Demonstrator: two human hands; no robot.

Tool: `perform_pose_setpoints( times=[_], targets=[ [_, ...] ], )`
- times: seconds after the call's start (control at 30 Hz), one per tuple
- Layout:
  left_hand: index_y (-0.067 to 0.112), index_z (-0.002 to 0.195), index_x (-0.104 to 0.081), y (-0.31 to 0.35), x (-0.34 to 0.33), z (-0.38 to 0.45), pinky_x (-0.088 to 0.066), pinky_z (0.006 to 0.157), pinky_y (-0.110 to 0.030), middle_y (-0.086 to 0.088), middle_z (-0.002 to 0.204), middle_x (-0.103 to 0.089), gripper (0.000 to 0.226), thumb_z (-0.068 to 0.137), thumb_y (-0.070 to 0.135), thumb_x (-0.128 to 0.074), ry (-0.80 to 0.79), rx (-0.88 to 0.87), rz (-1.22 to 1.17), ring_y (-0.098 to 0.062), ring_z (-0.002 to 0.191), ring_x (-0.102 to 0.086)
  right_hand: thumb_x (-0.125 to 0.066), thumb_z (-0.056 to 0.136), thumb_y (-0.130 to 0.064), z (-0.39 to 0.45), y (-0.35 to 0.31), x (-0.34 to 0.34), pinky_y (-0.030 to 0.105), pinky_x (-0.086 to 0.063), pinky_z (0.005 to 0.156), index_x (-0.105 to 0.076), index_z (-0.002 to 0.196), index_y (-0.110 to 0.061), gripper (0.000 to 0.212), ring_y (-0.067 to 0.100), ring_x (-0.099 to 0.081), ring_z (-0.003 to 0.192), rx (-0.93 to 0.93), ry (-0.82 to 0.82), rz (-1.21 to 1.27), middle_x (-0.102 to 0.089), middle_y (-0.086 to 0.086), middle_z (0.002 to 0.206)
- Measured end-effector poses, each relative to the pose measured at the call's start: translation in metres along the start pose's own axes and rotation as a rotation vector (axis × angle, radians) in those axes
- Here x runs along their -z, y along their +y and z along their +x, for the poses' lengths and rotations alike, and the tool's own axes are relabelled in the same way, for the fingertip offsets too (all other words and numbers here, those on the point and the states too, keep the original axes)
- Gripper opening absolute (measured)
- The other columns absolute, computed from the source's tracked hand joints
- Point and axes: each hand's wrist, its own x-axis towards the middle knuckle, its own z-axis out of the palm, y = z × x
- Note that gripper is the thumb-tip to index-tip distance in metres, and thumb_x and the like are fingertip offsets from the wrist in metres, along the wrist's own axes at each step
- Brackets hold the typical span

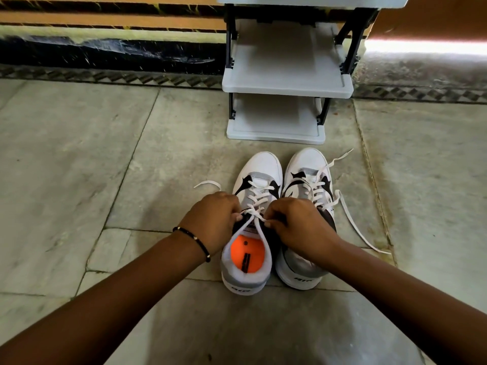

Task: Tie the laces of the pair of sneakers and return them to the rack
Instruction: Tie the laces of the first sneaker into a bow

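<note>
Two white sneakers with grey and black panels stand side by side on the floor, toes toward the rack. The left sneaker point(259, 169) has an orange insole showing at its heel opening. My left hand point(213, 217) and my right hand point(297, 222) each pinch a strand of the left sneaker's white lace point(257, 206) above its tongue; a loop hangs between them. One loose lace end lies on the floor left of my left hand. The right sneaker point(308, 164) is partly under my right hand, and its untied laces point(353, 222) trail across the floor to the right.
A small grey shoe rack point(287, 88) with black side frames stands just beyond the sneakers, its shelves bare. Behind it runs a wall with a dark skirting. The floor is pale stone tile point(105, 154) with a patterned border strip.
</note>
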Motion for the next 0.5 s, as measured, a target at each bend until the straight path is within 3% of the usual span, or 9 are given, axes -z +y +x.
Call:
perform_pose_setpoints(
  times=[0.17,0.23,0.33,0.43,0.5],
  targets=[
    [0.008,0.104,-0.062,-0.002,-0.005,0.003,-0.040,0.075,-0.028,-0.012,0.107,-0.064,0.021,0.090,0.016,-0.049,-0.008,0.033,0.065,-0.026,0.100,-0.058,-0.054,0.085,-0.009,0.004,-0.005,-0.004,0.025,-0.040,0.067,-0.066,0.088,-0.004,0.014,0.022,-0.058,0.079,0.040,0.023,-0.046,-0.066,0.011,0.089],
    [0.007,0.103,-0.063,-0.003,-0.004,0.002,-0.046,0.076,-0.035,-0.014,0.103,-0.062,0.021,0.088,0.013,-0.050,0.035,-0.032,0.147,-0.031,0.096,-0.058,-0.052,0.086,-0.009,0.005,-0.005,-0.002,0.029,-0.044,0.069,-0.066,0.089,-0.004,0.015,0.025,-0.058,0.082,0.080,0.024,-0.088,-0.063,0.011,0.091],
    [0.005,0.074,-0.066,-0.006,0.002,0.000,-0.046,0.052,-0.034,-0.014,0.073,-0.062,0.005,0.070,0.005,-0.063,0.144,-0.162,0.264,-0.035,0.065,-0.061,-0.052,0.087,-0.012,0.007,-0.003,0.004,0.041,-0.051,0.068,-0.064,0.093,-0.007,0.014,0.029,-0.060,0.082,0.147,0.028,-0.243,-0.060,0.009,0.094],
    [0.011,0.066,-0.065,-0.009,0.004,-0.003,-0.044,0.047,-0.032,-0.009,0.064,-0.063,0.028,0.067,0.015,-0.037,0.154,-0.247,0.314,-0.030,0.056,-0.061,-0.054,0.085,-0.010,0.005,-0.003,0.005,0.030,-0.042,0.056,-0.061,0.095,-0.012,0.012,0.028,-0.060,0.081,0.164,-0.007,-0.338,-0.059,0.006,0.095],
    [0.014,0.062,-0.064,-0.013,0.003,-0.005,-0.046,0.046,-0.033,-0.004,0.058,-0.064,0.029,0.062,0.013,-0.035,0.141,-0.291,0.329,-0.026,0.051,-0.062,-0.053,0.084,-0.008,0.001,-0.003,0.004,0.025,-0.031,0.051,-0.060,0.098,-0.013,0.016,0.028,-0.061,0.081,0.160,-0.046,-0.376,-0.059,0.005,0.096]
  ],
)
